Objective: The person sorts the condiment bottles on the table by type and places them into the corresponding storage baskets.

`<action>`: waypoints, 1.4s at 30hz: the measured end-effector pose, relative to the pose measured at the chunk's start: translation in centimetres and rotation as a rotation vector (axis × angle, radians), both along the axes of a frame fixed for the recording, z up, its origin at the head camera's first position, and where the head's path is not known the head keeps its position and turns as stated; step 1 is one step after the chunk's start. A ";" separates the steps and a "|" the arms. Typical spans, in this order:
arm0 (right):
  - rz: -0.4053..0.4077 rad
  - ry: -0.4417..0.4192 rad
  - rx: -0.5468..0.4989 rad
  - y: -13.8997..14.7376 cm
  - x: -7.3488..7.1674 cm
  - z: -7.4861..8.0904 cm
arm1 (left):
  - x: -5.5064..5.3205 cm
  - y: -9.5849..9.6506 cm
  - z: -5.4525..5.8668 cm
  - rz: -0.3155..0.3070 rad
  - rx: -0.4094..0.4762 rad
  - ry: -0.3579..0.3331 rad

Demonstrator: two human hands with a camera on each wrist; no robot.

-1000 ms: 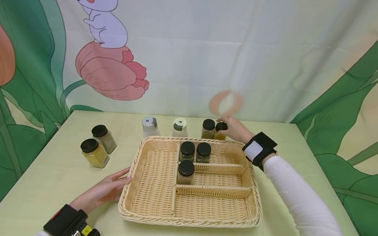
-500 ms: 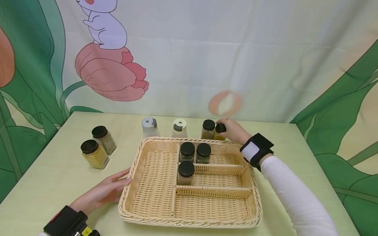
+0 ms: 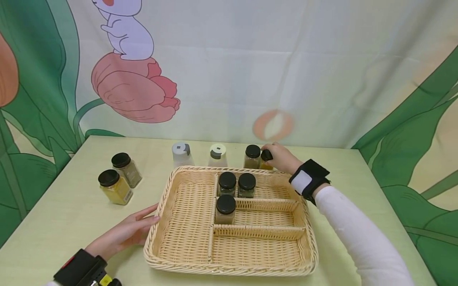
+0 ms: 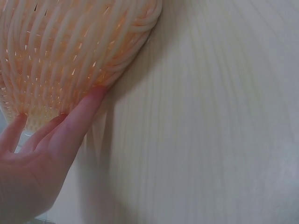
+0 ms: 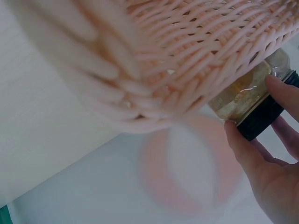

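Note:
My right hand point(image 3: 283, 157) grips a spice jar point(image 5: 244, 95) around its black lid, behind the basket's back right rim. The jar's contents look yellow-amber, and the basket rim hides its lower part in the head view. Another black-lidded jar point(image 3: 252, 158) with brownish contents stands just left of it. My left hand point(image 3: 125, 231) rests its extended fingers against the left outer wall of the wicker basket point(image 3: 186, 222); the left wrist view shows its fingertips point(image 4: 96, 94) on the weave. Inside the basket, two dark-lidded jars point(image 3: 246, 185) stand in the back compartment and one jar point(image 3: 225, 208) in the middle one.
At the left of the table lie a yellow-filled jar point(image 3: 116, 188) and a grey-brown jar point(image 3: 129, 171). Behind the basket stand a white bottle point(image 3: 182, 155) and a cream-capped bottle point(image 3: 218, 156). A printed curtain point(image 3: 229, 79) hangs along the table's back edge.
My right hand has drawn its fingers in around the jar's lid and shifted slightly left, and the lid now leans a little. My left hand and the basket stay in place.

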State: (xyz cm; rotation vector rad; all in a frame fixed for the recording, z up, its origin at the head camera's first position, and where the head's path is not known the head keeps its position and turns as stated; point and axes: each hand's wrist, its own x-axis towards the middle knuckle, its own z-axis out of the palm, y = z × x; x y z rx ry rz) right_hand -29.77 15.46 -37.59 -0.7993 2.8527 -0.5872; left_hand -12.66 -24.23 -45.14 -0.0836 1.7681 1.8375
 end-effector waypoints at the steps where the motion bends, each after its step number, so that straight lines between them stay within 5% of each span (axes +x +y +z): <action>1: 0.002 0.001 0.001 0.0 0.0 0.0 | 0.0 0.0 0.0 0.000 0.003 0.000; 15: 0.027 0.038 -0.020 0.5 -0.2 0.8 | 0.1 0.0 -0.1 -0.016 0.016 0.015; 42: 0.089 0.103 -0.002 1.2 0.4 6.9 | 0.1 -0.1 0.1 -0.040 0.029 0.020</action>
